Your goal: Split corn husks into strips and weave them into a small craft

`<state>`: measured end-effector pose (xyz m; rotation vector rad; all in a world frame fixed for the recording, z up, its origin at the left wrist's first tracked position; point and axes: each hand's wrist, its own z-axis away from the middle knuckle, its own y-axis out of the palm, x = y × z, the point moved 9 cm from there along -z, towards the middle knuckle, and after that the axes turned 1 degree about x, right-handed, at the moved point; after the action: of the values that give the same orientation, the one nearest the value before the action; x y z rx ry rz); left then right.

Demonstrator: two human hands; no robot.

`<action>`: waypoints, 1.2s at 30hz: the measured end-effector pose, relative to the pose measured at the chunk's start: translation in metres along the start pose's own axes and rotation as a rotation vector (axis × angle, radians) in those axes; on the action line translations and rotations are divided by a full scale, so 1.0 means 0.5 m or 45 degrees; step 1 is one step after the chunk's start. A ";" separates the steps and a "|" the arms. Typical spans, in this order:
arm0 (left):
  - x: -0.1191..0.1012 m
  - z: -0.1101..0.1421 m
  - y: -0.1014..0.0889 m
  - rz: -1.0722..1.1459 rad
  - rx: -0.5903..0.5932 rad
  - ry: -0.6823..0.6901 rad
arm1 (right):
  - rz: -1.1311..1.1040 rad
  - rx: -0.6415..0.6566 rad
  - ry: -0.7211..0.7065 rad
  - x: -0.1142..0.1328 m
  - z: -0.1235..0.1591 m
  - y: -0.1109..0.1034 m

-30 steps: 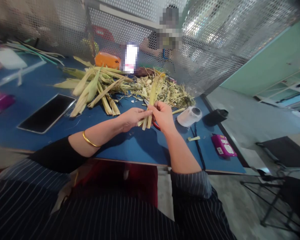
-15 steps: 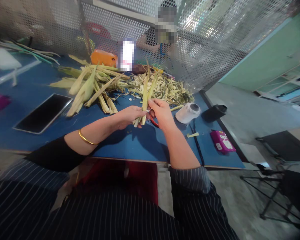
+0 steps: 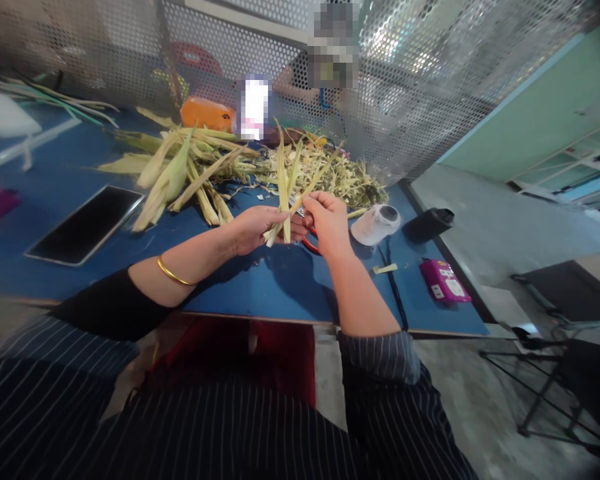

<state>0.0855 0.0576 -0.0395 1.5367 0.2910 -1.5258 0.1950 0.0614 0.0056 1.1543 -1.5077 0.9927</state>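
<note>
Nearest us, the front edge of the blue table (image 3: 260, 293) runs below our forearms, and a gold bangle (image 3: 176, 273) encircles the left one. Our left hand (image 3: 260, 228) pinches the lower part of the corn husk strips (image 3: 285, 190) between thumb and fingers, with its other fingers extended beneath. Our right hand (image 3: 329, 219) is partly closed, thumb and index finger pinching one slanted strip. The strips are located above the table, between both hands: narrow, flat, pale yellow-green, straw-coloured in places, fanned apart at the top, tapering to thin tips and crossing at the base, where the lower ends are blunt. Red-handled scissors (image 3: 311, 244) are positioned at our right hand; we cannot tell whether it grips them. To the right are a purple packet (image 3: 445, 281), a black cord (image 3: 394, 293), a white thread cone (image 3: 374, 225) and a black cylinder (image 3: 427, 226). A dark-screened phone (image 3: 85, 225) lies at left. Farther back are whole corn husks (image 3: 173, 170), a heap of shredded husk (image 3: 330, 172) and an orange packet (image 3: 207, 115), with a perforated metal panel (image 3: 275, 57) behind.
</note>
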 end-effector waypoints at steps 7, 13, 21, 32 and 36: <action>0.000 -0.001 -0.007 0.075 -0.072 -0.010 | 0.245 -0.085 -0.200 0.030 0.001 -0.019; 0.009 0.001 -0.002 0.089 -0.060 -0.034 | 0.311 0.084 -0.167 0.018 0.006 0.012; -0.024 0.007 -0.008 0.198 -0.109 0.132 | 0.438 0.073 -0.281 0.024 0.006 0.014; -0.042 0.002 -0.032 0.477 -0.130 0.156 | 1.011 0.365 -0.935 0.080 0.063 0.097; -0.039 -0.001 -0.030 0.491 -0.073 0.171 | 1.024 0.333 -0.941 0.077 0.062 0.095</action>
<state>0.0713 0.0744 -0.0287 1.5484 0.1042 -1.1077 0.1388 0.0350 0.0344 1.1704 -2.6192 1.3968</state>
